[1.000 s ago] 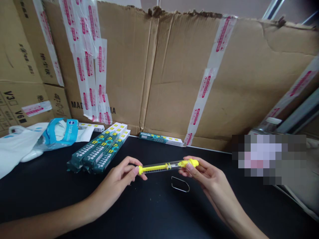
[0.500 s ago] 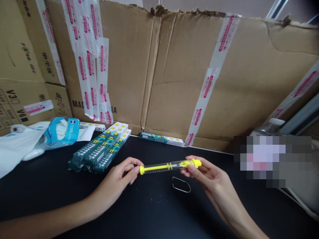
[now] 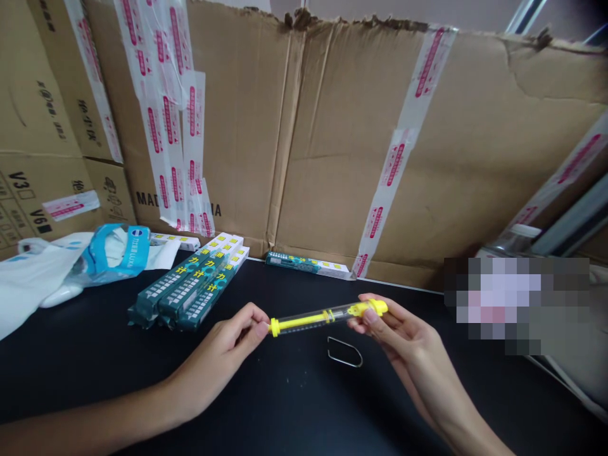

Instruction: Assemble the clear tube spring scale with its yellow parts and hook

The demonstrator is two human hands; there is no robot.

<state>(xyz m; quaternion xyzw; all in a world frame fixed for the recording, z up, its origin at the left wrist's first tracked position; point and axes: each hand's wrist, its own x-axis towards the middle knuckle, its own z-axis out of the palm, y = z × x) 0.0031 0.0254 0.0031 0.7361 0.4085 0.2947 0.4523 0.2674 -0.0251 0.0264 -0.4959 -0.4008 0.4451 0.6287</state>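
A spring scale point(image 3: 304, 322), a clear tube with yellow parts inside and yellow ends, is held nearly level above the black table, its right end slightly higher. My right hand point(image 3: 403, 335) grips the yellow cap at that end between thumb and fingers. At the other end, my left hand point(image 3: 240, 335) pinches the small tip sticking out past the yellow collar; the fingers mostly hide this tip. Below the tube, a bent metal wire loop point(image 3: 345, 363) lies on the table, apart from both hands.
Several dark green boxes point(image 3: 190, 285) lie side by side at the left, and another slim box point(image 3: 308, 265) lies along the cardboard wall point(image 3: 361, 126). Farther left is a blue and white plastic package point(image 3: 116, 250). A clear bottle point(image 3: 520, 239) stands at the right, beside a blurred-out area.
The spring scale has shifted slightly right with my right hand. My left fingers have curled more, and a small gap now shows between them and the yellow collar.
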